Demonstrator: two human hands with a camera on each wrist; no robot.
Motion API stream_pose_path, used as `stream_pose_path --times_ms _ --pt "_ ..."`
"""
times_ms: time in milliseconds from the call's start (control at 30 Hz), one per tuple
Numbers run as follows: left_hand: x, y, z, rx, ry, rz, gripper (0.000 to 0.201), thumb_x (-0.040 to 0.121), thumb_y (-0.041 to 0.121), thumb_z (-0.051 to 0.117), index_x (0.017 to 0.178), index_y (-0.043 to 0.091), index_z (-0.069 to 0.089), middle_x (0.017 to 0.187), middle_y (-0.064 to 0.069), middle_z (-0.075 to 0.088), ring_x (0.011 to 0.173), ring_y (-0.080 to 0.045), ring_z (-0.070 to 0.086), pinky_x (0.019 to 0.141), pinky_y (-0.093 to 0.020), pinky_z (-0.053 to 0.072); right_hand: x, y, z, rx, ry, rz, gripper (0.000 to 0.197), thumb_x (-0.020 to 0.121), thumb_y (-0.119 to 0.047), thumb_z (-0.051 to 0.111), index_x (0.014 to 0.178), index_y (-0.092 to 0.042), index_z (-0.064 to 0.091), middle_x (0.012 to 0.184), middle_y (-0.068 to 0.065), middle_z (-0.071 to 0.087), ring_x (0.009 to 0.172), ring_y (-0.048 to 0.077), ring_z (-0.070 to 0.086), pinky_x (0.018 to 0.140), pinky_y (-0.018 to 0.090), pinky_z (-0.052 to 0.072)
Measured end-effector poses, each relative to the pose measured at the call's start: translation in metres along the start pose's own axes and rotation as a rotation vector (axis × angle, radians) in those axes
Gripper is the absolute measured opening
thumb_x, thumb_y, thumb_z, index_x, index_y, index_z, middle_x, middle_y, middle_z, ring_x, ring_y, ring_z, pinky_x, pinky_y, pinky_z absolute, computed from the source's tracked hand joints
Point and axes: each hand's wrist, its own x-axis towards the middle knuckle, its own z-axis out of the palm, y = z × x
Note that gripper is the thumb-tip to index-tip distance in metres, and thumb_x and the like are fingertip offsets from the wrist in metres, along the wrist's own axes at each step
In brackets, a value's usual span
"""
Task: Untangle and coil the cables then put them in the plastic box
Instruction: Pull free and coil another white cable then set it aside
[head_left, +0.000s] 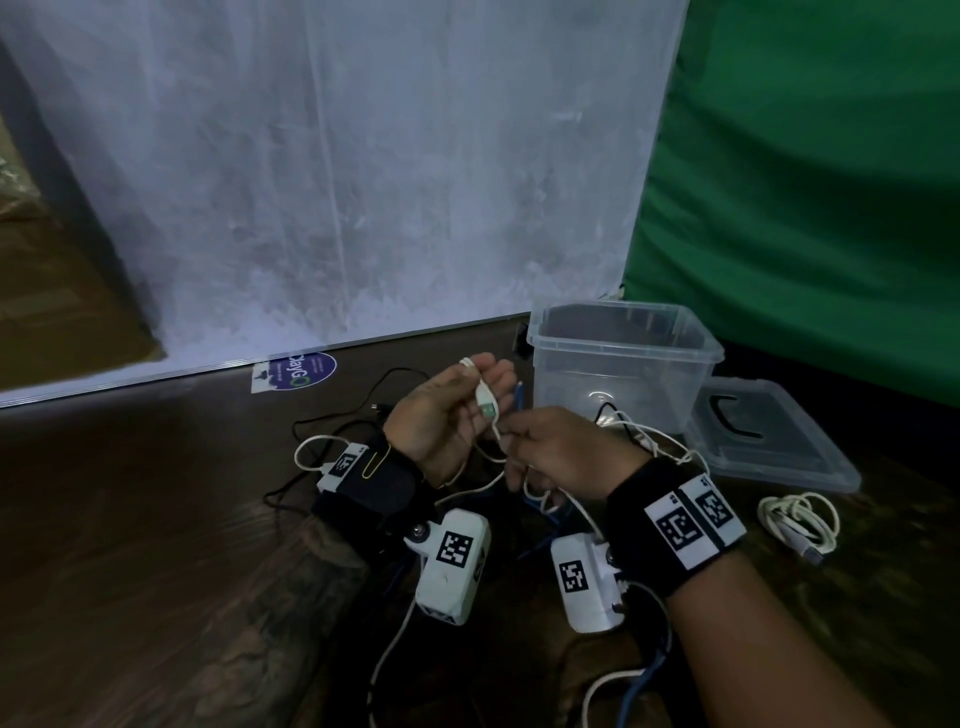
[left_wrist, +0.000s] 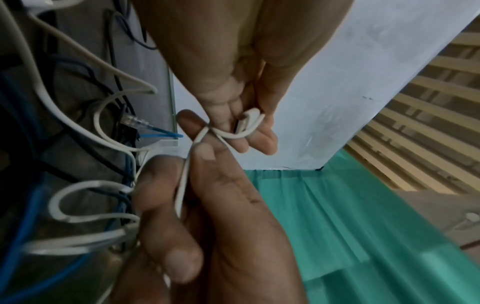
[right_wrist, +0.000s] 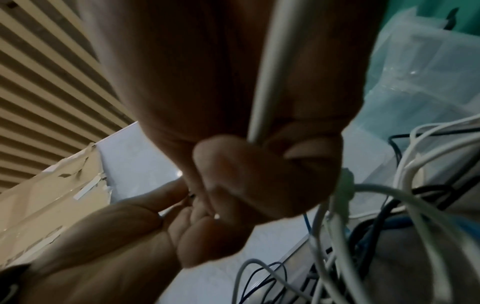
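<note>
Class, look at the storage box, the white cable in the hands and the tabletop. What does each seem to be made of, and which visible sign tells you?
Box: clear, glossy plastic; the far wall shows through it and it glints.
White cable: probably a smooth rubbery plastic sheath; it bends in soft loops.
Tabletop: dark wood or wood-look laminate, with streaky grain; which one is unclear.

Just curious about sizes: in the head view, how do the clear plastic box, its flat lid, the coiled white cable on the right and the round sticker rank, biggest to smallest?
1. plastic box
2. lid
3. coiled white cable and sticker: look alike, unranked.
</note>
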Motion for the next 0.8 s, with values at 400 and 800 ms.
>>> stream_pose_path --times_ms 400,800 --pt "0.003 -0.002 -0.016 0.668 -0.089 0.044 0.022 0.098 0.002 0.041 0.097 -0.009 0.059 0.07 -0.014 0.06 0.055 -0.013 0.055 0.053 -0.018 0.045 -0.009 -0.009 -0.019 -0.112 0.349 -0.25 0.016 0.09 -0.026 0.069 0.077 -0.02 0.075 0.075 -0.009 0.073 0.072 0.001 0.066 0.069 0.022 0.05" --pt "-0.011 -0.001 0.004 0.357 -0.368 -0.253 0.025 0.093 0.014 0.041 0.102 -0.003 0.057 0.074 -0.01 0.055 0.064 -0.018 0.052 0.072 -0.034 0.049 0.007 0.012 -0.02 0.261 0.539 -0.386 0.019 0.096 -0.012 0.061 0.078 -0.013 0.068 0.067 0.001 0.069 0.066 0.023 0.069 0.071 0.035 0.056"
